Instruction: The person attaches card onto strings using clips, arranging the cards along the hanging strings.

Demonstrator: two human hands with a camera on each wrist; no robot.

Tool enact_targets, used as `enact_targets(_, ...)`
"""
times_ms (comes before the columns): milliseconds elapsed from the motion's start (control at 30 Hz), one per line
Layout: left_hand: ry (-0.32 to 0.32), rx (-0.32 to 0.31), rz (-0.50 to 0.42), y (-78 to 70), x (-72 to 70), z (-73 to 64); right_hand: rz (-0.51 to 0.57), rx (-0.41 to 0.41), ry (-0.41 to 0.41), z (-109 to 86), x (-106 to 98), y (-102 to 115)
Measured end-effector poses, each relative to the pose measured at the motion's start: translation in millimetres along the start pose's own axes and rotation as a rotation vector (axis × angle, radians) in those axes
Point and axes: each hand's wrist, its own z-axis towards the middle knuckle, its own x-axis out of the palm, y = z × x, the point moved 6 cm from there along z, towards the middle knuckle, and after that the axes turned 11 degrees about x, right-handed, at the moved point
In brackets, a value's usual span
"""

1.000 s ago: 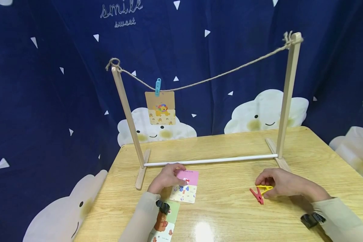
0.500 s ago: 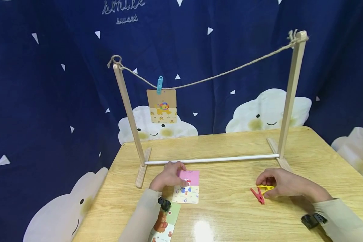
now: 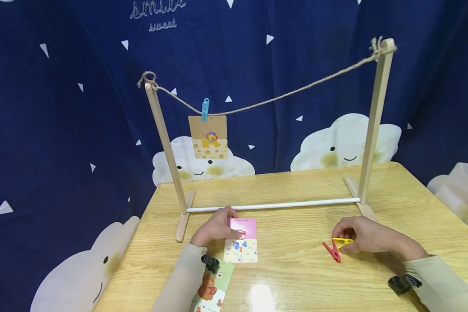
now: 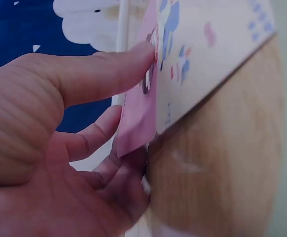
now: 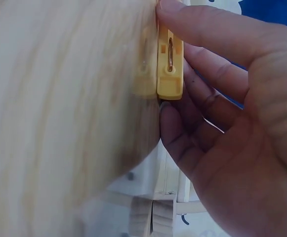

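Observation:
My left hand point(image 3: 214, 227) pinches the upper left edge of a pink and cream picture card point(image 3: 245, 251). In the left wrist view, the thumb lies on the front of the card point(image 4: 197, 64), and the pink part tilts up from the cream part. Off to the right, my right hand point(image 3: 368, 234) holds a yellow clothespin point(image 3: 342, 241) between thumb and fingers, down at the tabletop. Its wire spring shows in the right wrist view on the clothespin point(image 5: 170, 64). A red clothespin point(image 3: 333, 252) lies right beside the yellow one.
A sagging rope point(image 3: 281, 99) runs between two wooden posts, with a white rod point(image 3: 277, 206) below. A blue clothespin point(image 3: 205, 109) holds a lion card point(image 3: 210, 149) on it. A green and white bear card point(image 3: 210, 290) lies near my left forearm on the wooden table point(image 3: 292, 268).
The pink card has shifted slightly to the right and turned a little straighter under my left hand. My right hand has stayed at the yellow clothespin. The head view has shifted slightly.

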Motion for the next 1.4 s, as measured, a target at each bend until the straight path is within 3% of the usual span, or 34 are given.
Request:
enact_targets(133,-0.013,0.003,-0.089,-0.9,-3.6,-0.3,0.012,-0.010,-0.001,0.6,-1,-1)
enact_targets(467,-0.052,-0.057,-0.287,-6.6,-6.2,-3.4,0.026,0.002,0.011,0.6,0,-3)
enact_targets(700,-0.089,-0.056,-0.287,-10.8,-12.2,-2.7,0.003,0.007,-0.001,0.4,0,-1)
enact_targets(1033,-0.194,-0.072,-0.327,-16.6,-21.1,-1.7,-0.003,0.004,-0.018,1.2,0,0)
enact_targets(1400,-0.274,-0.051,-0.374,-26.5,-27.7,-0.6,0.006,0.007,-0.026,1.6,-1,-2)
